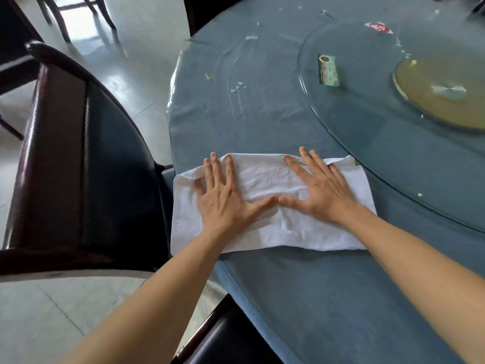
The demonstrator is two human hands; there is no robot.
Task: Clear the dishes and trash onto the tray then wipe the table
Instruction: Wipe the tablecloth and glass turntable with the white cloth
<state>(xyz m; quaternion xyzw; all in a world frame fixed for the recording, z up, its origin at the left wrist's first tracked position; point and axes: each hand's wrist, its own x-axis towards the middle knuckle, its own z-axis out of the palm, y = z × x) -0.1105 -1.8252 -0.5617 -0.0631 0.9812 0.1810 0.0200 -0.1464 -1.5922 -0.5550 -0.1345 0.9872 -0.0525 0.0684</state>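
Two hands press flat on a white cloth [273, 203] at the near edge of the round surface [301, 298], about 6 o'clock from the glass turntable [367, 143]. Left hand [225, 198] lies with fingers spread wide, palm down, at the cloth's left part; right hand [322, 190] the same at its right part. Thumb tips nearly meet mid-cloth. Neither hand grips anything. Cloth's left end hangs slightly past the surface's edge, beside a dark chair [78, 158].

Progress, judged: wiping is under way. No dishes in sight, no tray in view, so the clearing looks mostly done. Left over: a green wrapper [328, 70] on the turntable toward 12 o'clock from the cloth, a red-and-white wrapper [379, 27] farther off at 1 o'clock, and pale crumbs and scraps [237, 86] scattered at 11 to 12 o'clock. Streaks show on the surface there. Most of the surface beyond the cloth, and the turntable, appears unwiped.
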